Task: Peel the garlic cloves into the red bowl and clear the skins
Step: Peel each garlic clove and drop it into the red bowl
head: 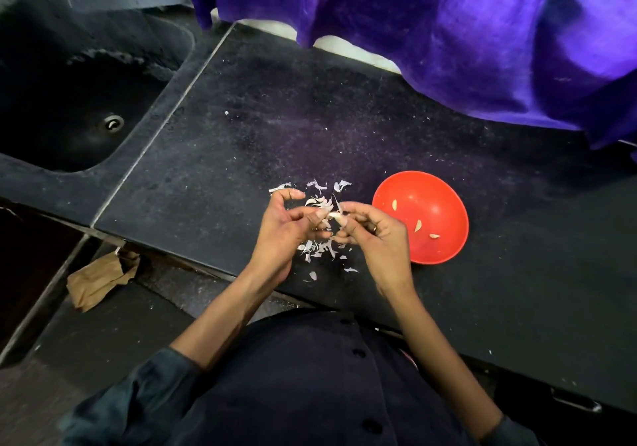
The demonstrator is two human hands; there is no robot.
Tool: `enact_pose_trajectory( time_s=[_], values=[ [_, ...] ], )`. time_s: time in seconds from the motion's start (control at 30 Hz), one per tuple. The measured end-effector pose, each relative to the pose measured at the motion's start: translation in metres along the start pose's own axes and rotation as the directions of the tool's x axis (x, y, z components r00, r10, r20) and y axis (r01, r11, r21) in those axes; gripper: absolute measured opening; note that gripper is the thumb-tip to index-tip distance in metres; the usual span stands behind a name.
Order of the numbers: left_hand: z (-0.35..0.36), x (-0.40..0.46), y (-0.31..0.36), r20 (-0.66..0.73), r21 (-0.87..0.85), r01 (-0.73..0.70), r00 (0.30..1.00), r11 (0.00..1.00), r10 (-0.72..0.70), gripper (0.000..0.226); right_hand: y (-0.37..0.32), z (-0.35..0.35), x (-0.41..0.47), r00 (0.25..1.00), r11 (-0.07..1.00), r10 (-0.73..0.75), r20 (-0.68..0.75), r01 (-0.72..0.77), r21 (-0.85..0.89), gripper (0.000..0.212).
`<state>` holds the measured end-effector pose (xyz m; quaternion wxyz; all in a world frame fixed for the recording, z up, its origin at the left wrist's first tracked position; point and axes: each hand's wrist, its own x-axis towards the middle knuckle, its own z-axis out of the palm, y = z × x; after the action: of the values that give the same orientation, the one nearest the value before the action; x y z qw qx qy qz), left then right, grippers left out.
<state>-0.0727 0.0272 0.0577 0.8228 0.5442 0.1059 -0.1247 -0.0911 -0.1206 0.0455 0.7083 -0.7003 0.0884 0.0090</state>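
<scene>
Nearest the camera, a dark buttoned shirt (310, 387) fills the lower frame; both forearms reach forward from it over the black counter (241, 142). Left hand (287, 228): fingers curled, thumb and fingertips pinching one end of a garlic clove (335, 216); right hand (374, 235): fingers curled, pinching the other end of the same clove; the clove sits between the two hands, raised above the counter. Loose garlic skins (320, 249) lie scattered on the counter beneath and just beyond the hands; several more pieces lie nearer the counter's front edge. Red bowl (448, 183): upright on the counter, just right of the right hand; three peeled cloves (418, 225) rest inside it, apart from one another. Dark sink (69, 101) with a round drain: set into the counter at far left, well apart from the bowl. Purple cloth (448, 32) hangs along the counter's far edge; a crumpled brown paper bag (98, 278) lies below the counter at left.
</scene>
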Motion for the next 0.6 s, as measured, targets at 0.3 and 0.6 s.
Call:
enact_pose_trajectory(
  time_s=[0.3,0.6],
  values=[
    [0.0032,-0.0006,-0.0008,-0.009,0.029,0.001,1.0,1.0,-0.001,0.048,-0.002,0.0018,-0.0018,0.999,0.999,-0.042,0.022,0.043,-0.016,0.015],
    [0.0047,-0.0002,-0.0014,-0.034,0.008,0.042,0.999,0.999,-0.042,0.038,0.0041,0.0007,-0.0018,0.997,0.995,-0.079,0.012,0.079,-0.068,0.018]
  ],
)
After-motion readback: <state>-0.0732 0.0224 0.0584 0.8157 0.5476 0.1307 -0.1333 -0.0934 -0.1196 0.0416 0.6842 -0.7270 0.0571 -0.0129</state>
